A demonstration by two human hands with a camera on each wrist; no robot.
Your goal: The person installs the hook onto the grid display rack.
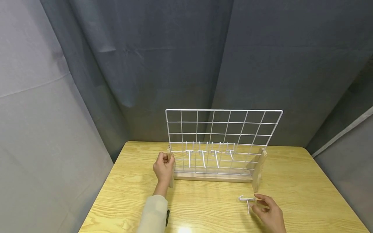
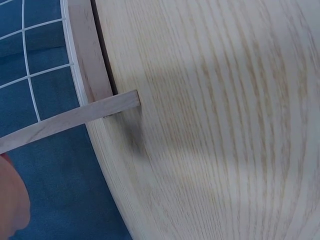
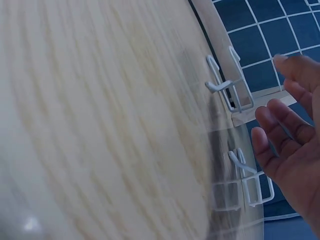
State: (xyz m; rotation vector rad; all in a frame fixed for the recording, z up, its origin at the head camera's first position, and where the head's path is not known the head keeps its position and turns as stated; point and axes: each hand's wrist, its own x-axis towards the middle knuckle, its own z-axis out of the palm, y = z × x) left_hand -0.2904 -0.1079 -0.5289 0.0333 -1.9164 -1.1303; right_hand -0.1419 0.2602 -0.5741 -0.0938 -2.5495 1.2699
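A white wire grid panel (image 1: pixel 224 133) stands tilted in a wooden stand (image 1: pixel 214 177). My left hand (image 1: pixel 164 165) grips the stand's left side post (image 2: pixel 75 117) near its upper end; only part of that hand shows in the left wrist view. My right hand (image 1: pixel 269 210) pinches one end of a white wire hook (image 1: pixel 244 198) in front of the stand's right side post (image 1: pixel 258 170). In the right wrist view, the other fingers are loosely bent near a wire hook (image 3: pixel 232 85), while a second hook shape (image 3: pixel 257 187) appears lower, beside the palm.
Several white hooks (image 1: pixel 216 158) hang in a row on the panel's lower part. The stand rests on a light wooden table (image 1: pixel 204 205). Behind it hangs a dark grey curtain (image 1: pixel 151 71); a lighter curtain (image 1: pixel 49 139) is at the left.
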